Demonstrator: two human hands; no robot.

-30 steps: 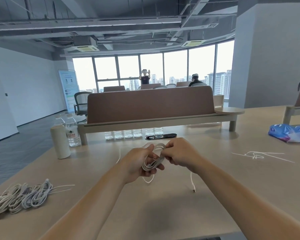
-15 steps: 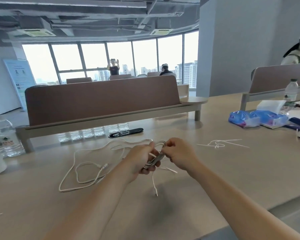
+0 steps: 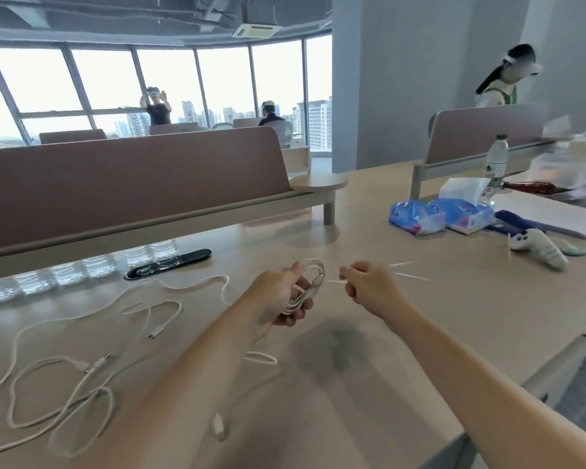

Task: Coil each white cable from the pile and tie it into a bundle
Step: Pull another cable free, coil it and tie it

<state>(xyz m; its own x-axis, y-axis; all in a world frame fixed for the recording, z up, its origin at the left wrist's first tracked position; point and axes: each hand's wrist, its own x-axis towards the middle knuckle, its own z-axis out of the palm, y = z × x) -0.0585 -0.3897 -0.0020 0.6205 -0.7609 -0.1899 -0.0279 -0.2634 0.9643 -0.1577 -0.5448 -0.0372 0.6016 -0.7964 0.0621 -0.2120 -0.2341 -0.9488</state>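
My left hand (image 3: 278, 299) grips a small coil of white cable (image 3: 310, 279) above the middle of the wooden table (image 3: 420, 333). My right hand (image 3: 366, 286), a little to the right of the coil, pinches a thin white twist tie (image 3: 334, 281) that runs between the hand and the coil. Loose white cables (image 3: 82, 360) lie spread over the table at the left, with plugs showing. One cable end with a plug (image 3: 219, 426) lies near my left forearm. Two more white ties (image 3: 410, 274) lie on the table just beyond my right hand.
A brown divider panel (image 3: 132, 177) runs along the table's far side, with water bottles (image 3: 71, 269) beneath it and a black cable slot (image 3: 168, 268). Blue tissue packs (image 3: 437, 216), a bottle (image 3: 496, 160) and a toy (image 3: 538, 247) lie at the right. A person (image 3: 498, 79) stands beyond.
The view has swung right and down. My right hand has drawn away from the coil to the right, pinching a tie, where before both hands met on the coil.
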